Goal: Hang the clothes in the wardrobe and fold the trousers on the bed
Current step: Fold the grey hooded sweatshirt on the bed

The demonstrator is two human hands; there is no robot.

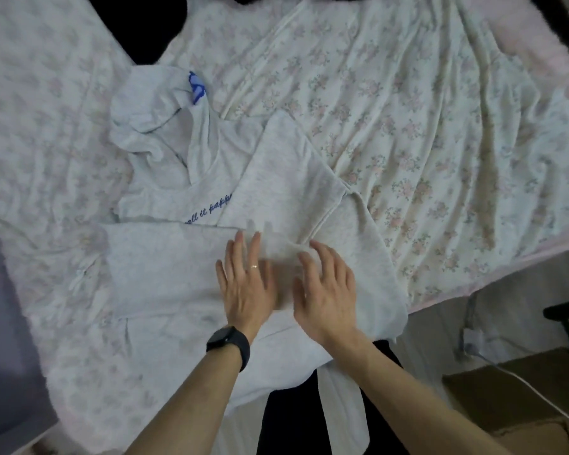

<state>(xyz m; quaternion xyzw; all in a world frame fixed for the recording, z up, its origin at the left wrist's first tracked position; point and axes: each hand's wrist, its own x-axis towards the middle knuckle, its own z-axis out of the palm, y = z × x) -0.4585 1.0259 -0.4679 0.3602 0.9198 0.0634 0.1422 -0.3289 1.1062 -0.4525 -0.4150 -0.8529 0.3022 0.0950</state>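
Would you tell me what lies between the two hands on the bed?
In the head view, only a strip of the grey hoodie lies between the left hand and the right hand; nothing else.

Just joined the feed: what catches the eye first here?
Two open hands, the left hand with a black watch and the right hand, lie flat side by side at centre frame on a pale grey hoodie. It is spread on a floral bedsheet, sleeves folded across its front, blue script showing just above them.
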